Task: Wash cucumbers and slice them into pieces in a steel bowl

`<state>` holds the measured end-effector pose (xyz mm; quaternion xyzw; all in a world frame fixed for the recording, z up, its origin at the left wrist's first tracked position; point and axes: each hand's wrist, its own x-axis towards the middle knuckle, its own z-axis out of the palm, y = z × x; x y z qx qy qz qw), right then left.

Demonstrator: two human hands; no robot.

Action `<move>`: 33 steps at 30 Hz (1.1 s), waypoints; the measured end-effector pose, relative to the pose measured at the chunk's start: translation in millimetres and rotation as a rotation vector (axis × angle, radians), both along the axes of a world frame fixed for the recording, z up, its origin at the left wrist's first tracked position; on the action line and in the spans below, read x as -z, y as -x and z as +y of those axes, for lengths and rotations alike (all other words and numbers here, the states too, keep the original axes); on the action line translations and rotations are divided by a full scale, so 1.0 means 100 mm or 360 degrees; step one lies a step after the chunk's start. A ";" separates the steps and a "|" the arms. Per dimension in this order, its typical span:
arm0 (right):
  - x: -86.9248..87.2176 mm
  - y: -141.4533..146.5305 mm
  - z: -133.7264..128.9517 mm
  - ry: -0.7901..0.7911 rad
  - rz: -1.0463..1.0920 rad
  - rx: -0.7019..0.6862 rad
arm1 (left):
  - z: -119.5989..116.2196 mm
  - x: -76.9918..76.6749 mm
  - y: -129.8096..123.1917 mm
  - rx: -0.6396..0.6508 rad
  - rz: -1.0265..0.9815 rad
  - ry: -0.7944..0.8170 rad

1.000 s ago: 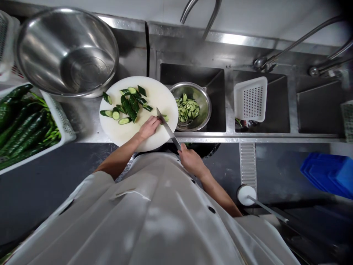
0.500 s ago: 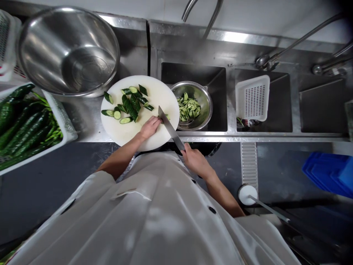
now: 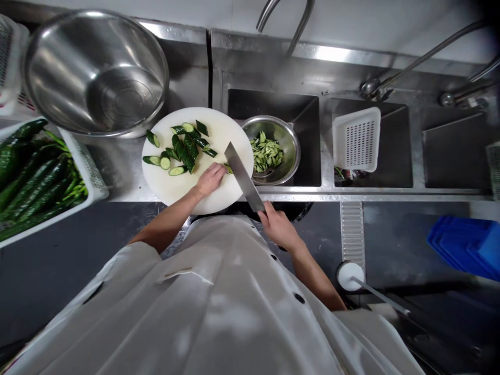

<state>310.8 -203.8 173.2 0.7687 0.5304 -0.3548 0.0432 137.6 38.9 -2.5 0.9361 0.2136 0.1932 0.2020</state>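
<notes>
A wide steel basin [image 3: 94,73] stands on the bench [image 3: 183,78] at upper left, beside a white crate [image 3: 13,67] cut off by the view's edge. To the right run three sinks [image 3: 392,140] in a row, a pale wall [image 3: 351,21] behind them. In the middle one sits a white basket [image 3: 355,139] with slotted holes; small scraps [image 3: 346,174] show at its near edge, too unclear to name. Curved taps [image 3: 300,31] rise behind. Below, a ribbed grate [image 3: 352,234] crosses the dark floor [image 3: 406,229] towards a white disc [image 3: 347,273] with a pole [image 3: 385,299]. Blue bins [image 3: 464,245] lie at far right.
</notes>
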 end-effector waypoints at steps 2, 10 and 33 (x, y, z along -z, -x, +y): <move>-0.09 -0.08 -0.19 -0.0010 0.0006 -0.0002 | 0.18 -0.06 0.00 -0.0122 0.0021 -0.0052; 0.34 -0.01 -0.10 -0.0029 0.0251 -0.0151 | 0.83 -0.31 0.07 -0.0173 0.0020 0.0039; 0.19 0.16 0.12 0.0173 -0.0074 -0.0152 | 0.03 -0.04 0.22 -0.0217 -0.0169 0.0097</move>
